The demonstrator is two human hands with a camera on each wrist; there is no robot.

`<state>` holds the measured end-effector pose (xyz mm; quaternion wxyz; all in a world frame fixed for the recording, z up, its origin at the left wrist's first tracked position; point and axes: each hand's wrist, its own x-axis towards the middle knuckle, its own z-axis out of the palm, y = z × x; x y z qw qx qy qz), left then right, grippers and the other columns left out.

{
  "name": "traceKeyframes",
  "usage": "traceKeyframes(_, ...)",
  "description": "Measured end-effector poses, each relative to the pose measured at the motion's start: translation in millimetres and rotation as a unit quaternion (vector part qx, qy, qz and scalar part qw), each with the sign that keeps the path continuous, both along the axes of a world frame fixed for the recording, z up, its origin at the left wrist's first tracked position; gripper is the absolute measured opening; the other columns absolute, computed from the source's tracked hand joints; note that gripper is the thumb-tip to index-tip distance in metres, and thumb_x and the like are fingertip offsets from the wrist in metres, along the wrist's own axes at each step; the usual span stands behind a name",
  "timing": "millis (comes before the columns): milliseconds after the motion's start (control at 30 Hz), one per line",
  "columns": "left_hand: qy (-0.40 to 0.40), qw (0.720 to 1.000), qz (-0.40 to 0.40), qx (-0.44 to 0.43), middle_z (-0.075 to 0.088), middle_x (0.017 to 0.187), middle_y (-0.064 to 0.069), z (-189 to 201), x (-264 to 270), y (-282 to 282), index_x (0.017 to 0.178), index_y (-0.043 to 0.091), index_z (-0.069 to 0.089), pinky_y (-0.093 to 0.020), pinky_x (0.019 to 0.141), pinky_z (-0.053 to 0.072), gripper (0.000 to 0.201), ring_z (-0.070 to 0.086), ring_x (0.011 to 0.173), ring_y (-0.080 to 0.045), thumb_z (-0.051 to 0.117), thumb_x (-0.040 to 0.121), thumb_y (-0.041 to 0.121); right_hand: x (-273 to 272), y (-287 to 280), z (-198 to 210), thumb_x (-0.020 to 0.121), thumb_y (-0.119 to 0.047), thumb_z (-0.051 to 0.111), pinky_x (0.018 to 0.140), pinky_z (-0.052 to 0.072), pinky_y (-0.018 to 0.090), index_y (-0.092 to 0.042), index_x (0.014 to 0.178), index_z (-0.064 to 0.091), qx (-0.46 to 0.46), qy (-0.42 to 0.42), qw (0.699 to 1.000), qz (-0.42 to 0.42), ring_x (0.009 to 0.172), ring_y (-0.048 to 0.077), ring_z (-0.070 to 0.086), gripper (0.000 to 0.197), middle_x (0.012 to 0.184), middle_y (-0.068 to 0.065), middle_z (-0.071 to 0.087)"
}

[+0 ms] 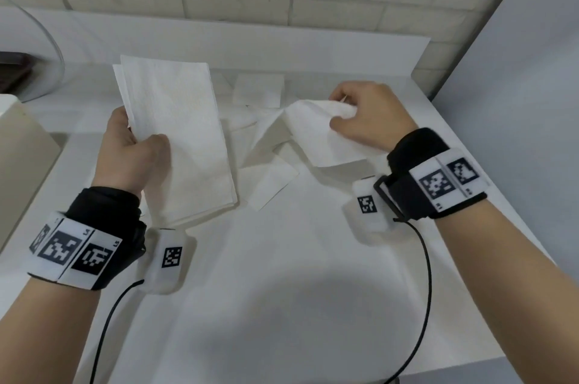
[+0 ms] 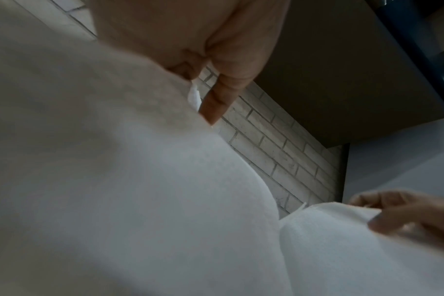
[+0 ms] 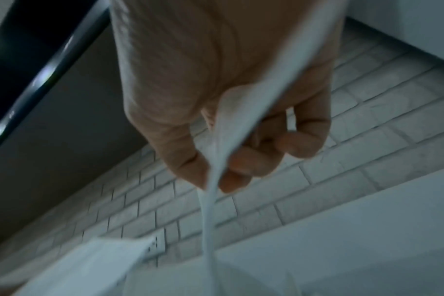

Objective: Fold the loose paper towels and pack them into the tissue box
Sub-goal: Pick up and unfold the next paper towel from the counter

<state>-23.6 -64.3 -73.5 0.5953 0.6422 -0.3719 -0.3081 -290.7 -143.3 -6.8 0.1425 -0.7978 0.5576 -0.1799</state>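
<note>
Left hand grips a folded towel stack above the counter's left side; right hand pinches a loose towel near the back edge.

left hand gripping folded towels, right hand pinching loose towel

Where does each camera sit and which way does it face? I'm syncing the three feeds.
Head: on the head, looking down at the table; both forearms show, left hand holding a folded stack, right hand pinching a towel.
Left wrist: under the stack, facing up toward the brick wall; fingers show.
Right wrist: along the palm, toward the wall; fingers pinch the towel.
Shared: towels, wall.
</note>
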Motion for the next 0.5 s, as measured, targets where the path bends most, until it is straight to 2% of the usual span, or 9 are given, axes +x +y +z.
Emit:
traceKeyframes(67,0.002,1.000,0.005,-0.004,0.057,0.086,0.009,-0.4,-0.4,0.1,0.132,0.019,0.036,-0.021,0.064,0.045,0.054,0.057,0.075,-0.006,0.044,0.086,-0.008,-1.1,-0.5,13.6,0.075,-0.013,0.065,0.061,0.039,0.019,-0.022,0.090,0.060,0.002,-0.086,0.996,0.010,0.071,0.009,0.050,0.018,0.073,-0.009,0.051)
traceKeyframes(100,0.001,1.000,0.003,-0.012,0.058,0.085,0.007,-0.2,-0.5,1.0,0.135,0.025,0.032,-0.023,0.064,0.046,0.062,0.057,0.074,-0.007,0.044,0.085,-0.009,-1.6,-0.5,18.7,0.074,-0.010,0.067,0.057,0.038,0.015,-0.021,0.088,0.060,0.012,-0.130,0.991,0.016,0.067,0.006,0.048,0.019,0.071,-0.011,0.050)
traceKeyframes(200,-0.025,0.999,-0.013,-0.040,0.058,0.079,-0.002,2.9,-0.9,4.3,0.123,0.054,0.027,-0.033,0.065,0.047,0.078,0.055,0.069,-0.018,0.044,0.082,-0.011,-4.7,1.5,29.8,0.070,-0.003,0.071,0.051,0.040,0.009,-0.019,0.091,0.062,0.051,-0.221,0.973,0.042,0.061,0.000,0.049,0.028,0.074,-0.012,0.052)
traceKeyframes(267,-0.048,0.997,-0.022,-0.053,0.058,0.083,-0.005,3.1,0.9,4.7,0.113,0.063,0.033,-0.036,0.065,0.046,0.081,0.053,0.071,-0.021,0.044,0.081,-0.011,-7.9,2.1,35.1,0.070,0.000,0.073,0.053,0.044,0.011,-0.021,0.094,0.062,0.081,-0.234,0.966,0.071,0.060,-0.002,0.051,0.033,0.076,-0.012,0.054)
traceKeyframes(333,-0.088,0.994,-0.036,-0.061,0.062,0.105,-0.002,2.6,1.3,2.8,0.109,0.060,0.045,-0.034,0.070,0.047,0.077,0.055,0.080,-0.017,0.043,0.080,-0.012,-9.1,2.9,39.5,0.070,0.003,0.073,0.064,0.051,0.018,-0.022,0.093,0.062,0.121,-0.239,0.957,0.109,0.071,0.003,0.058,0.036,0.083,-0.008,0.061)
traceKeyframes(367,-0.104,0.992,-0.043,-0.060,0.061,0.113,0.002,3.0,0.3,1.4,0.106,0.054,0.052,-0.027,0.071,0.048,0.071,0.055,0.082,-0.013,0.042,0.081,-0.012,-8.6,3.2,41.3,0.070,0.004,0.073,0.072,0.053,0.021,-0.021,0.092,0.062,0.138,-0.247,0.950,0.129,0.078,0.005,0.061,0.035,0.087,-0.006,0.064)
traceKeyframes(433,-0.126,0.990,-0.050,-0.046,0.061,0.114,0.006,5.0,-4.7,-1.4,0.098,0.039,0.062,-0.012,0.068,0.047,0.057,0.055,0.087,-0.009,0.039,0.084,-0.011,-4.7,2.8,44.0,0.071,0.003,0.072,0.082,0.053,0.023,-0.020,0.089,0.062,0.151,-0.261,0.939,0.164,0.085,0.006,0.063,0.031,0.089,-0.006,0.067)
traceKeyframes(500,-0.160,0.985,-0.053,-0.041,0.060,0.116,0.004,10.0,-10.3,-3.7,0.098,0.030,0.064,0.002,0.074,0.039,0.046,0.052,0.100,-0.007,0.040,0.087,-0.007,2.2,2.3,45.7,0.076,-0.001,0.069,0.082,0.051,0.021,-0.018,0.086,0.064,0.154,-0.268,0.931,0.194,0.081,0.005,0.064,0.020,0.083,-0.008,0.069)
